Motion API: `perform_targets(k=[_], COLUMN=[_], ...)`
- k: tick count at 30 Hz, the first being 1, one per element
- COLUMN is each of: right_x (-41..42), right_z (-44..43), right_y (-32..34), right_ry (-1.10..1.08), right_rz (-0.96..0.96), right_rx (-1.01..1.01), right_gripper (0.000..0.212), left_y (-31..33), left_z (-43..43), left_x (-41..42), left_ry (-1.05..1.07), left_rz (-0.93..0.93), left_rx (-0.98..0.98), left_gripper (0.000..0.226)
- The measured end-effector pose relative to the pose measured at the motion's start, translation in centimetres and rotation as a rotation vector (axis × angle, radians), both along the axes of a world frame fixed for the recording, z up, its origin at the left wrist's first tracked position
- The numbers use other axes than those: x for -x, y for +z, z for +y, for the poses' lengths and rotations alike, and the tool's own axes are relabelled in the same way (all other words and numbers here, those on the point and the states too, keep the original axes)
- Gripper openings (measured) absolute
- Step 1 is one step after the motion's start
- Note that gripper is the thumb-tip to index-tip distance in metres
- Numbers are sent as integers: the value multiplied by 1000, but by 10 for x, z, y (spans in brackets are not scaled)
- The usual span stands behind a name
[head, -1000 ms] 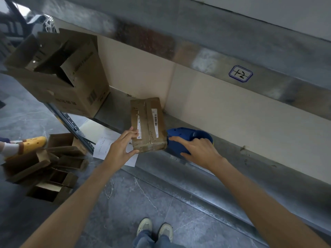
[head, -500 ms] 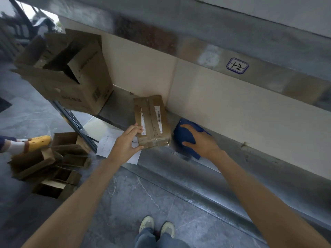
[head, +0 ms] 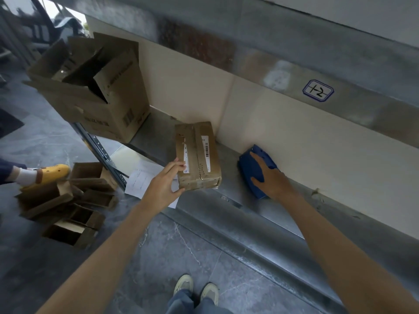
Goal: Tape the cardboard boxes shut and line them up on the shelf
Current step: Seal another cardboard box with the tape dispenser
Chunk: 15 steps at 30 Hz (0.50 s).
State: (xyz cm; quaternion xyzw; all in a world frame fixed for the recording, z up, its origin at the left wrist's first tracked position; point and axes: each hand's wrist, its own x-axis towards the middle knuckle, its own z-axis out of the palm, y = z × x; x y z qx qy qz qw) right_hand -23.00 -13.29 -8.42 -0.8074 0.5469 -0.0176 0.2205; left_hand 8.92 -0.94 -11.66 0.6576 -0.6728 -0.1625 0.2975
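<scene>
A small taped cardboard box (head: pixel 198 155) with white labels lies on the metal shelf (head: pixel 254 207), close to the beige back panel. My left hand (head: pixel 164 186) holds its near left corner, fingers on top and thumb against the front face. To the right, a blue tape dispenser (head: pixel 254 168) lies flat against the back panel. My right hand (head: pixel 271 177) rests on it with straight fingers. A large open cardboard box (head: pixel 95 91) stands at the shelf's left end.
Several small open cardboard boxes (head: pixel 68 200) lie on the grey floor to the left, beside another person's yellow shoe (head: pixel 51 174). A white paper sheet (head: pixel 145 180) lies below the shelf edge. My feet (head: pixel 196 288) stand near the shelf front.
My right hand has pushed the blue dispenser right and back against the panel, away from the small box. My left hand has stayed on the box.
</scene>
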Motion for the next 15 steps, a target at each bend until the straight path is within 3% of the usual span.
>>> perform_targets(k=[6,8,11,15], right_x=[-2,-8,-29,-67], right_z=[14,16,21,22], right_y=[30,38,38,20], right_ry=[-81,-55,152,405], right_rz=[239,182,-63,-226], right_rx=[253,295,269,195], right_gripper=[76,69,63,73], left_y=[0,0,0,-1], left_z=[-1,-3,-6,-6], left_x=[0,-1,-1,-3], left_ry=[-5,6,15,0], left_rz=[-44,-66,-54,-25], left_rx=[40,60,63,18], left_gripper=[61,62,71,77])
